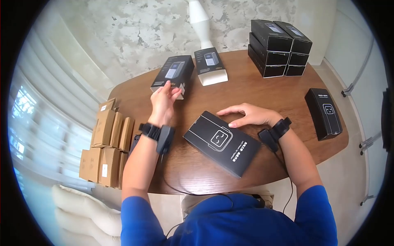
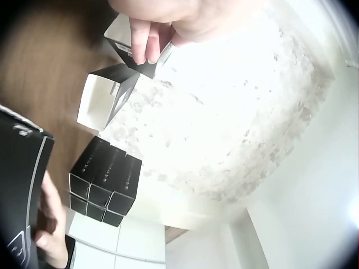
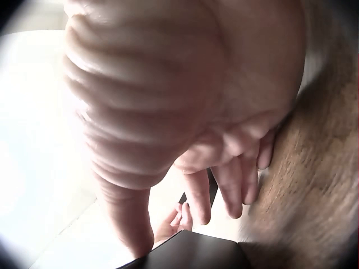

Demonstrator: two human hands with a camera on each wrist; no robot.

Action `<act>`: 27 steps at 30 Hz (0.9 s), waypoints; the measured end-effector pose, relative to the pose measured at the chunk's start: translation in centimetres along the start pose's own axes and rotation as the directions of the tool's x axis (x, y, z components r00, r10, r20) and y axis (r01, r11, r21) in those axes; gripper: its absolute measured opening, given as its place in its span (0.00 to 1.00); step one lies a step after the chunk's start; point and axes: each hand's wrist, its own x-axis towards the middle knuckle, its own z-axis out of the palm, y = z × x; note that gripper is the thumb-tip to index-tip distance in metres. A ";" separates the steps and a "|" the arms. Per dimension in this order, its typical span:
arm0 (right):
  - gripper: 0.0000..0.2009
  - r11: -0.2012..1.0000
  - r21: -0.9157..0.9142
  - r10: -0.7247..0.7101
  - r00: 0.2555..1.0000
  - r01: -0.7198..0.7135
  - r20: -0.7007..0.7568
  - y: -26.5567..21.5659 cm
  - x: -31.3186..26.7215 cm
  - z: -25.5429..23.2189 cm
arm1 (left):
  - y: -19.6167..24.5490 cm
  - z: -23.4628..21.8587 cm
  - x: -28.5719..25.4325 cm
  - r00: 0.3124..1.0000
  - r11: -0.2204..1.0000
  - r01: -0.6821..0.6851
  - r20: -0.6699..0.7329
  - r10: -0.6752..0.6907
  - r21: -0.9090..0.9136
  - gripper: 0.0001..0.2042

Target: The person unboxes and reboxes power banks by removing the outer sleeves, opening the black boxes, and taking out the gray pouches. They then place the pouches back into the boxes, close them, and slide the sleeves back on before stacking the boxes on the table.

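At the back left of the table lies a black box [image 1: 177, 67] with a printed device on top. My left hand [image 1: 162, 104] pinches the near end of that box, beside a small pale flap; the left wrist view shows the left hand [image 2: 174, 19] with its fingers bent over the box's end [image 2: 119, 35]. A larger black box [image 1: 205, 137] with a smiling-face drawing lies slantwise near me. My right hand [image 1: 255, 115] has its thumb at this box's far edge and its fingers extended beyond it. Close up, the right hand [image 3: 179, 89] spreads loosely above the box [image 3: 193, 252].
A box with a white end [image 1: 213, 77] lies beside the held one. Several stacked black boxes [image 1: 279, 53] stand at the back right, and one black box [image 1: 324, 115] lies at the right edge. Brown cartons [image 1: 104, 127] are piled at the left. Cables hang from both wrists.
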 end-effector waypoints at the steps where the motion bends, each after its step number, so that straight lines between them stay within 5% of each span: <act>1: 0.29 1.000 -0.013 -0.002 1.000 0.002 0.002 0.2 0.1 -0.2 | -0.4 0.6 1.2 0.999 1.000 0.011 -0.046 -0.010 0.011 0.07; 18: 0.33 0.991 -0.129 -0.028 0.999 0.025 -0.024 1.1 0.3 -0.6 | -4.0 2.4 7.5 0.968 0.969 0.245 0.055 -0.247 0.040 0.15; 25: 0.35 0.991 -0.128 -0.039 0.999 0.038 -0.005 0.9 0.3 -0.6 | -2.5 0.5 3.8 0.938 0.937 0.314 0.106 -0.331 0.153 0.19; 27: 0.34 0.992 -0.119 -0.046 0.999 0.044 -0.012 1.0 0.3 -0.5 | -0.3 1.7 -0.3 0.967 0.915 0.016 0.227 -0.117 0.404 0.18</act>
